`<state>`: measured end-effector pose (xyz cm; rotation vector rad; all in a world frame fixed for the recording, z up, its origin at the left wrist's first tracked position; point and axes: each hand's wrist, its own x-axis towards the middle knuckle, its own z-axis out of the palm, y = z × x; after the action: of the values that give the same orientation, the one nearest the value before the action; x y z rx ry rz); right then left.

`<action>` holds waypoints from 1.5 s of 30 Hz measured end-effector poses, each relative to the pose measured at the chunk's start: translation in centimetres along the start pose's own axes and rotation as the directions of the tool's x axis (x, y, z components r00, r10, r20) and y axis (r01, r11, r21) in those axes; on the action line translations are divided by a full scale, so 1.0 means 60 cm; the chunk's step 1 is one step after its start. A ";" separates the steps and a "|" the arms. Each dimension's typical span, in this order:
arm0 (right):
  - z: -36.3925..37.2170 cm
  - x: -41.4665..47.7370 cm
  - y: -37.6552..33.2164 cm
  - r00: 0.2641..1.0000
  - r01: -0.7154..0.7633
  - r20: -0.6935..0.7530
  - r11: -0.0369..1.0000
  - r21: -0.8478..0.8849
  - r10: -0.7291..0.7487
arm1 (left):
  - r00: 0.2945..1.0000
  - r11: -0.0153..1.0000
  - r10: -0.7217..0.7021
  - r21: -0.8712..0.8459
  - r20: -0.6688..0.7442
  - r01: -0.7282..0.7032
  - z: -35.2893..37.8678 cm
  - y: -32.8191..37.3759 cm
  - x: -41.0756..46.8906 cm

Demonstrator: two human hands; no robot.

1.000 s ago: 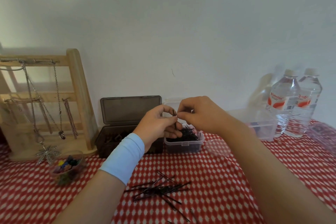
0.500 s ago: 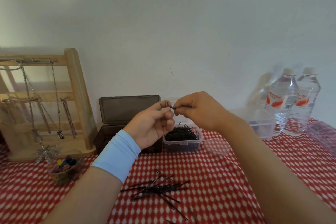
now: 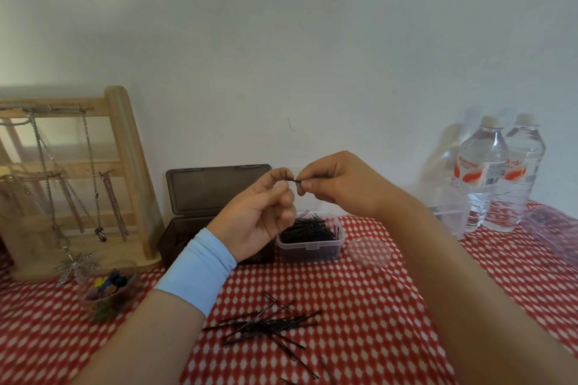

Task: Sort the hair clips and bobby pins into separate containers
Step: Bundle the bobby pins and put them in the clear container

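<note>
My left hand point(image 3: 261, 212) and my right hand point(image 3: 336, 186) are raised together above a small clear tub point(image 3: 309, 248) full of black bobby pins. Both pinch one black bobby pin point(image 3: 294, 180) between their fingertips. A loose heap of bobby pins point(image 3: 266, 327) lies on the red checked cloth near me. At the left, a small clear bowl point(image 3: 90, 298) holds coloured hair clips point(image 3: 109, 283). An open dark brown box point(image 3: 212, 194) stands behind my left hand; its contents are hard to make out.
A wooden jewellery stand point(image 3: 125, 172) with hanging chains is at the far left. An empty clear container point(image 3: 450, 209) and two water bottles point(image 3: 500, 172) stand at the back right against the white wall. A clear round lid point(image 3: 369, 251) lies beside the tub.
Both hands have lifted a little from just over the tub. They were bunched close together and now hold the pin out between their fingertips.
</note>
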<state>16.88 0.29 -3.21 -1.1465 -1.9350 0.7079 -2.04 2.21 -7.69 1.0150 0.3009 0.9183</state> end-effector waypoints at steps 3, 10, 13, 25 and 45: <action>0.002 0.001 0.016 0.996 -0.085 -0.032 0.994 -0.068 0.082 | 0.971 0.907 0.163 0.413 -0.176 -0.077 0.005 -0.002 0.007; 0.009 0.002 0.018 0.985 -0.170 -0.039 0.986 0.006 0.170 | 0.854 0.706 0.406 0.705 -0.325 -0.067 0.002 -0.005 0.016; 0.009 -0.001 0.020 0.978 -0.209 -0.012 0.973 -0.094 0.209 | 0.896 0.609 0.322 0.791 -0.306 0.051 -0.001 -0.013 0.017; 0.010 0.005 0.026 0.989 -0.144 -0.063 0.954 -0.262 0.132 | 0.957 0.694 0.071 0.703 -0.283 0.156 0.024 -0.018 0.014; 0.016 0.006 0.061 0.967 -0.150 0.089 0.813 -0.562 0.240 | 0.981 -0.273 0.185 0.956 -0.054 0.104 -0.016 -0.032 0.014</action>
<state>17.68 2.15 -6.45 -1.7068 -2.2559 0.3444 -1.12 3.04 -9.66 2.5910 1.4335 0.6361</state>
